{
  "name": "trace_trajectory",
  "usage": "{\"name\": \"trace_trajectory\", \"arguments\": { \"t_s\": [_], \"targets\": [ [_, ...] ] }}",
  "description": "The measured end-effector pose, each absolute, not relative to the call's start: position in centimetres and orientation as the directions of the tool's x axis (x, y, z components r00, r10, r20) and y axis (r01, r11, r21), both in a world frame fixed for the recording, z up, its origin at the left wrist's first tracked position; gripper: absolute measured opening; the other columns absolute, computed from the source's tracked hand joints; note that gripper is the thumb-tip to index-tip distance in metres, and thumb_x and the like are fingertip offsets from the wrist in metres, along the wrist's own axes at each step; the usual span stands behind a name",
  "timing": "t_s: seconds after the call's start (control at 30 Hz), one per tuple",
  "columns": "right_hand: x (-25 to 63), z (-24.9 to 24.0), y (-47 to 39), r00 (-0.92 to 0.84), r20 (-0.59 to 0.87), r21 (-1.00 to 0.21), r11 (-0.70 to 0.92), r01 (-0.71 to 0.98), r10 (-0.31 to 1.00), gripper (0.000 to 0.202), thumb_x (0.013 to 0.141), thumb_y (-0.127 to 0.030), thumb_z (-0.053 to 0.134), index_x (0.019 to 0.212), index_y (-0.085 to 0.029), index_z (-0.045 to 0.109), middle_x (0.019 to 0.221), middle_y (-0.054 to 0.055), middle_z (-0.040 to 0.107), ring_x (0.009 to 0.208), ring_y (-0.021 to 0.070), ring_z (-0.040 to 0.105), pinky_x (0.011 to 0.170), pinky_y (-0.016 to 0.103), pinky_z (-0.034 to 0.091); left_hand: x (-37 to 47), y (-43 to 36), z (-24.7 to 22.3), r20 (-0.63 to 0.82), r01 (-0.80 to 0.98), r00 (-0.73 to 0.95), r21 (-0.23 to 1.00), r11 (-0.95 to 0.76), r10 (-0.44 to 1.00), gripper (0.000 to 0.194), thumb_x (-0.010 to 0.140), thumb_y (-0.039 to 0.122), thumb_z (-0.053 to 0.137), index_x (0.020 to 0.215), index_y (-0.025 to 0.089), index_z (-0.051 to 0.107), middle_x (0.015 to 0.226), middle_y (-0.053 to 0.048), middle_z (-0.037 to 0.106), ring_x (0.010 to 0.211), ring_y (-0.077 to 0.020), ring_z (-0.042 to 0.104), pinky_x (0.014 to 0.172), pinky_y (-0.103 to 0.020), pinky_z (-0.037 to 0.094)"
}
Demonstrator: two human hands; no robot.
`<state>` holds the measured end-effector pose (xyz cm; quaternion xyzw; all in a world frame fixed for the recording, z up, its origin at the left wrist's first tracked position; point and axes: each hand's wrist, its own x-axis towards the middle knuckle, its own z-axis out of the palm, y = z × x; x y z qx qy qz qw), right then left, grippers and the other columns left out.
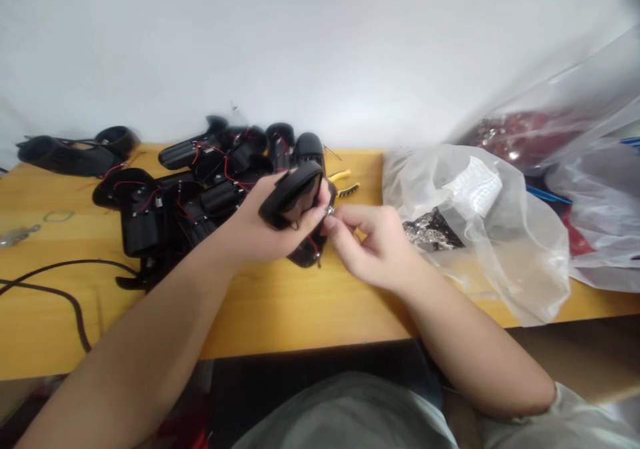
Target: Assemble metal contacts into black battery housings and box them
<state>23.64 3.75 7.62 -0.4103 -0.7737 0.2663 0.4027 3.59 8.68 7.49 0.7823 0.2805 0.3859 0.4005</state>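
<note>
My left hand [273, 225] is wrapped round a black plastic housing [291, 192] with a rounded, hollow end, held above the table. Part of the housing is hidden behind my fingers, and its lower end shows a bit of red wire. My right hand [373, 239] is closed in a pinch against the housing's right side. Between its thumb and index fingertips sits a small shiny metal piece [329, 211], too small to tell its exact kind. My left thumb lies right beside that piece.
Several similar black housings [143, 229] with red wires are heaped at left. Yellow-handled pliers [345, 185] lie behind my hands. A clear plastic bag [525, 262] holds a bag of small metal parts [434, 231]. Black cable [75, 302] crosses the yellow table [300, 315] on the left.
</note>
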Motion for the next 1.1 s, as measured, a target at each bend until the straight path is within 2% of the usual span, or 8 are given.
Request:
{"name": "trace_trajectory", "arguments": {
  "t_s": [0.2,0.33,0.43,0.5,0.67,0.9,1.0,1.1],
  "targets": [
    [23.2,7.1,3.6,-0.17,0.538,-0.714,0.553,0.429,0.826,0.02,0.098,-0.018,0.063,0.081,-0.013,0.074,0.068,0.001,0.068,0.06,0.011,0.06,0.057,0.021,0.046,3.6,8.7,7.2,0.421,0.171,0.484,0.814,-0.555,0.767,0.016,0.087,0.017,0.071,0.1,0.021,0.063,0.096,-0.003,0.067,0.084,-0.015,0.066,0.074,-0.025,0.057],
    [23.0,6.4,3.9,-0.121,0.669,-0.641,0.652,0.405,0.734,0.013,0.096,-0.01,0.068,0.094,-0.011,0.081,0.077,0.004,0.077,0.066,0.0122,0.069,0.064,0.022,0.054,3.4,9.0,7.0,0.416,0.169,0.515,0.808,-0.565,0.749,0.016,0.085,0.017,0.072,0.098,0.021,0.063,0.096,-0.003,0.068,0.079,-0.0139,0.065,0.072,-0.025,0.056],
    [23.7,6.1,3.4,-0.171,0.758,-0.518,0.741,0.428,0.629,0.011,0.096,-0.008,0.071,0.097,-0.008,0.081,0.085,0.008,0.079,0.072,0.0138,0.072,0.068,0.023,0.057,3.3,9.3,7.2,0.411,0.143,0.514,0.824,-0.548,0.753,0.015,0.082,0.017,0.073,0.093,0.019,0.064,0.09,-0.003,0.069,0.08,-0.0153,0.066,0.078,-0.029,0.059],
    [24.7,6.1,2.5,-0.311,0.763,-0.365,0.775,0.517,0.567,0.011,0.098,-0.009,0.071,0.102,-0.007,0.08,0.094,0.013,0.079,0.082,0.0175,0.074,0.075,0.027,0.06,3.2,9.5,7.4,0.416,0.14,0.452,0.841,-0.523,0.789,0.014,0.081,0.018,0.073,0.092,0.018,0.064,0.09,-0.004,0.07,0.086,-0.0181,0.069,0.086,-0.033,0.061],
    [28.1,5.4,-0.6,-0.588,0.496,-0.012,0.682,0.731,0.639,0.013,0.101,-0.011,0.067,0.096,-0.005,0.078,0.099,0.014,0.077,0.086,0.0241,0.073,0.079,0.036,0.06,3.3,9.6,7.3,0.439,0.182,0.396,0.823,-0.538,0.806,0.011,0.078,0.018,0.071,0.088,0.017,0.065,0.091,-0.005,0.072,0.088,-0.0197,0.07,0.091,-0.038,0.061],
    [28.3,5.5,-2.6,-0.689,-0.04,0.358,0.654,0.666,0.724,0.012,0.091,-0.002,0.067,0.089,-0.009,0.077,0.085,0.013,0.072,0.077,0.0281,0.068,0.066,0.038,0.049,3.6,9.5,6.8,0.454,0.18,0.431,0.804,-0.567,0.78,0.018,0.071,0.006,0.067,0.085,0.018,0.065,0.086,-0.001,0.073,0.086,-0.0182,0.071,0.089,-0.035,0.061],
    [26.4,6.8,-2.8,-0.638,-0.272,0.426,0.685,0.592,0.72,0.023,0.085,0.006,0.059,0.087,-0.008,0.077,0.082,0.014,0.07,0.077,0.0281,0.068,0.062,0.036,0.041,3.6,9.8,6.6,0.438,0.195,0.419,0.812,-0.55,0.796,0.023,0.067,0.001,0.064,0.083,0.017,0.066,0.082,-0.001,0.073,0.082,-0.0172,0.071,0.085,-0.034,0.061],
    [25.0,7.6,-3.2,-0.606,-0.41,0.432,0.73,0.529,0.682,0.029,0.084,0.007,0.053,0.085,-0.009,0.077,0.082,0.016,0.069,0.079,0.0293,0.067,0.062,0.036,0.037,3.5,10.1,6.3,0.432,0.211,0.411,0.812,-0.545,0.803,0.026,0.063,-0.003,0.062,0.081,0.016,0.068,0.082,-0.001,0.074,0.081,-0.0168,0.071,0.085,-0.033,0.06]
  ]
}}
